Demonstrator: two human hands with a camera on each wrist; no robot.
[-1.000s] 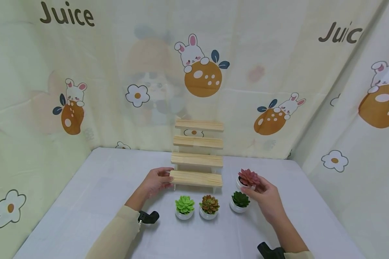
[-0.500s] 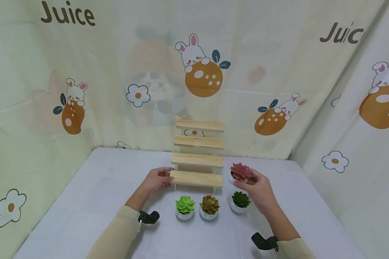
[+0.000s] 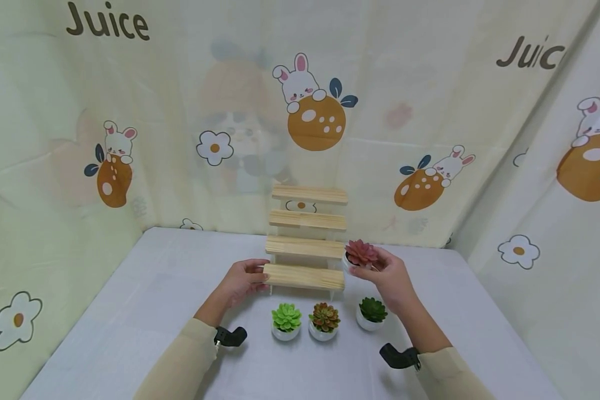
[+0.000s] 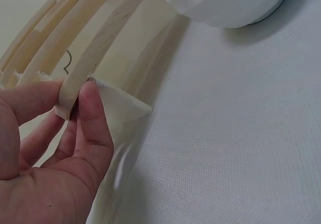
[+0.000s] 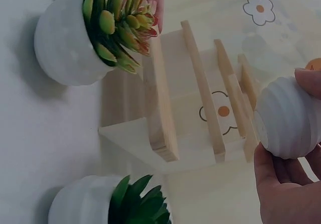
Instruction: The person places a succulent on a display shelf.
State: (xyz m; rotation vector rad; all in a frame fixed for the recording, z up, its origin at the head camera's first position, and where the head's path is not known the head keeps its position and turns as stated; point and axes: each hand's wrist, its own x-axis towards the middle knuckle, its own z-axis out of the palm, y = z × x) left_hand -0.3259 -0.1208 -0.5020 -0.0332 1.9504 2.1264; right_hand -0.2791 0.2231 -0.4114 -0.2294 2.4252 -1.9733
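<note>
My left hand (image 3: 243,282) pinches the left end of the lowest board on a four-step wooden display stand (image 3: 304,276); in the left wrist view, thumb and fingers clasp that board end (image 4: 75,91). My right hand (image 3: 391,276) grips a red potted succulent (image 3: 361,253) by its ribbed white pot (image 5: 287,117), raised off the table beside the stand's right side. Below that hand, a dark green succulent (image 3: 372,310) stands on the table. In front of the stand sit a bright green succulent (image 3: 286,318) and a brownish-red one (image 3: 324,318), both in white pots.
A white cloth covers the table (image 3: 170,311). Close behind the stand hangs a cream curtain (image 3: 220,194) printed with rabbits and flowers, and another curtain side (image 3: 525,278) borders the right. Black wrist cameras (image 3: 400,356) sit on both forearms.
My right hand has carried the red succulent left and away from me, from above the dark green one to the stand's right edge. The left hand stays on the board.
</note>
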